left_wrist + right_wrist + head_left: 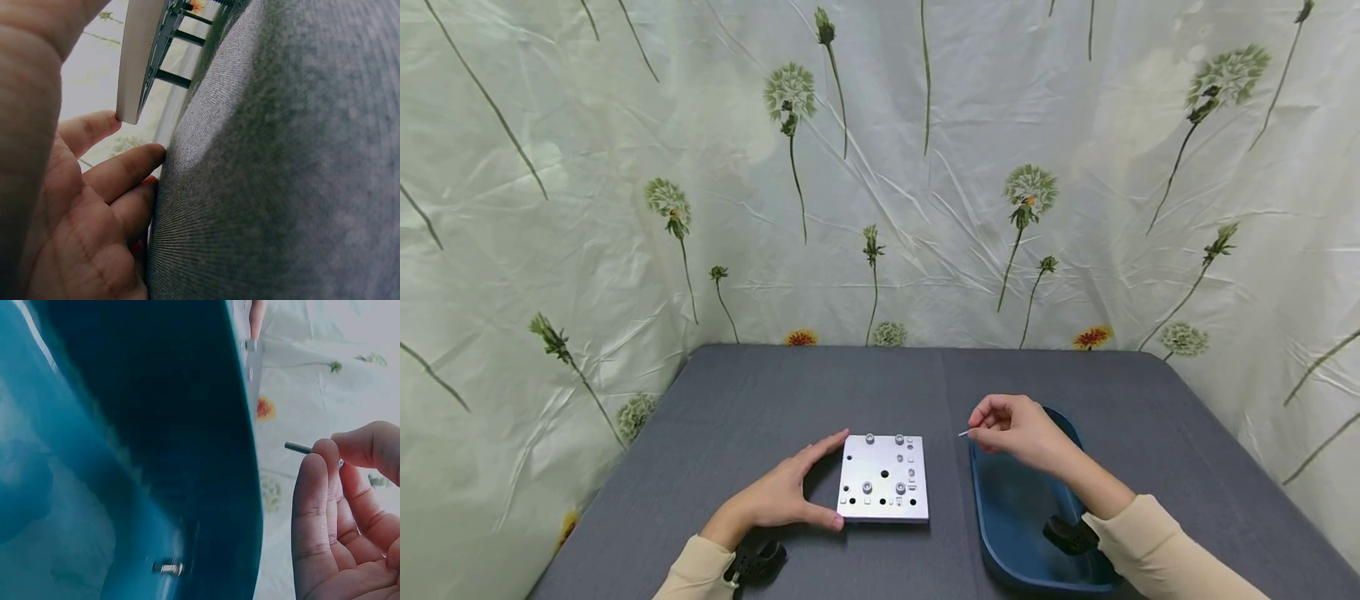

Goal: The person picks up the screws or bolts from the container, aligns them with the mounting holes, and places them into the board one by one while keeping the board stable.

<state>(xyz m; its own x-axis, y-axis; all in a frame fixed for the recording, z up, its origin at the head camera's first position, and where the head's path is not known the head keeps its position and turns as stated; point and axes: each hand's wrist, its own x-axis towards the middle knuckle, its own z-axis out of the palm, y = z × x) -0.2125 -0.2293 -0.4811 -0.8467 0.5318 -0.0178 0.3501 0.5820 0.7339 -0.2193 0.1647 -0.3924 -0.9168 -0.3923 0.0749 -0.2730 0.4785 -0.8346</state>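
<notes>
A square silver metal plate (868, 460) with holes and several socket-head screws stands on the table. In the left wrist view, threaded shanks (173, 79) stick out beneath it. My left hand (782, 492) spans the plate's left side, thumb at the near corner and index finger at the far one. Over the far left rim of a blue bin (988, 537), my right hand (1018, 432) pinches a thin screw (296, 447) between thumb and fingertips. Its shank points left toward the plate, while the fingers mostly cover its other end.
Inside the bin lies another screw (169, 569). A dark grey cloth (820, 383) covers the table. Behind it hangs a pale curtain (880, 183) printed with dandelions. Dark wrist cameras (763, 563) sit on both wrists.
</notes>
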